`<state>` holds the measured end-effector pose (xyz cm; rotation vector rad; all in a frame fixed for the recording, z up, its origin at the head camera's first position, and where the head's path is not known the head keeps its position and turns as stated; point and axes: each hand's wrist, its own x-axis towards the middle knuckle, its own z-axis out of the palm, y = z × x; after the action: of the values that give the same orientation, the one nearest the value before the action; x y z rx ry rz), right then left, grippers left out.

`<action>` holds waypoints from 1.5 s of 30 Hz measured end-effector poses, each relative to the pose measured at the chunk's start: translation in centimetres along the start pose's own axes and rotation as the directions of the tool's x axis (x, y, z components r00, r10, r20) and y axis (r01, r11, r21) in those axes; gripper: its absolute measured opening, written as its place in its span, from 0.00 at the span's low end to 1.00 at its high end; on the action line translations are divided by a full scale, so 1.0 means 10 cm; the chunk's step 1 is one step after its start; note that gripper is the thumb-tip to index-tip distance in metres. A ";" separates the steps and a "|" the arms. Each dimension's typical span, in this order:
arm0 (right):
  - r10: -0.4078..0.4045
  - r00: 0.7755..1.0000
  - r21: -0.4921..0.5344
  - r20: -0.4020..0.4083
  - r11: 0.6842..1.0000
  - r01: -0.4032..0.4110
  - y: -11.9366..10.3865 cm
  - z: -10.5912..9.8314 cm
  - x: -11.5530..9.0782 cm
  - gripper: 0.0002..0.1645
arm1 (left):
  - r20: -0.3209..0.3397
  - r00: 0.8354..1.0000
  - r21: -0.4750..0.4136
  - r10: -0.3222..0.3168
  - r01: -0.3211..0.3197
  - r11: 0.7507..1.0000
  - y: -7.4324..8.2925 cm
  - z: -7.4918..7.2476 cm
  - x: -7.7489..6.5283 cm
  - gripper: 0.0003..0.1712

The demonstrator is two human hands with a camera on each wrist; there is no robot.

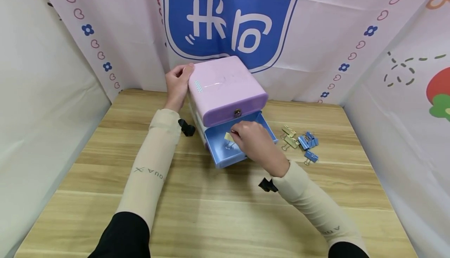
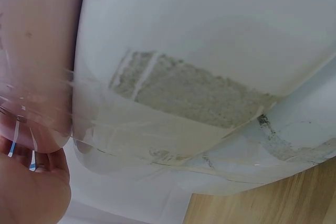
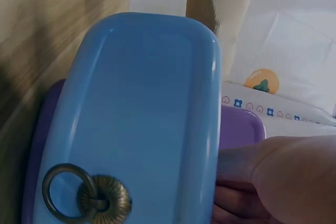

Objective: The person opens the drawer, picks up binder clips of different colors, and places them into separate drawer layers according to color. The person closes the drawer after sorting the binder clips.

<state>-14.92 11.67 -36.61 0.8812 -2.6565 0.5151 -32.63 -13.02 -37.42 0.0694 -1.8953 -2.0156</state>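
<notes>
Beside blue drawer (image 1: 219, 150), loose clips (image 1: 304, 143); hands: left (image 1: 177, 84) gripping pink box (image 1: 225, 80), right (image 1: 254, 143) pinching yellow clip (image 1: 228, 136).

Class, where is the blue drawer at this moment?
In the head view, the blue drawer juts out centrally, below the purple drawer, left of the tabletop clips.

We record a pink-topped cabinet (image 1: 228, 80), upright, purple upper drawer (image 1: 219, 116) closed. Left hand (image 1: 177, 84) holds its rear-left corner. From the cabinet's front, the blue lower drawer (image 1: 222, 162), brass ring pull (image 3: 109, 199) on its face, stands pulled out. Within it we note a yellow binder clip (image 1: 228, 136), wire handles downward, pinched by the right hand (image 1: 256, 143). Right of the cabinet: loose yellow clips (image 1: 290, 142), blue clips (image 1: 311, 156).
</notes>
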 end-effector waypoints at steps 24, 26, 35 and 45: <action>0.035 0.993 -0.061 0.114 0.998 -0.028 -0.09 0.18 0.11 0.12 | 0.008 1.000 0.005 0.000 0.000 1.000 -0.01 0.00 0.00 0.15; 0.028 0.992 -0.063 0.124 0.998 -0.020 -0.11 0.18 0.10 0.10 | 0.009 1.000 0.004 -0.001 0.001 1.000 -0.01 0.00 0.00 0.14; 0.002 0.991 -0.056 0.136 0.998 0.005 -0.19 0.14 0.06 0.07 | 0.006 1.000 -0.004 -0.003 0.003 1.000 -0.02 0.00 0.01 0.15; -0.015 0.995 -0.026 0.099 0.999 0.018 -0.21 0.02 -0.02 0.09 | 0.000 1.000 -0.003 0.003 -0.003 1.000 -0.02 0.01 0.01 0.15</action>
<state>-13.45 10.09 -36.39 0.9429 -2.7359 0.4411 -32.84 -12.97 -37.62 0.0653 -1.8915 -2.0166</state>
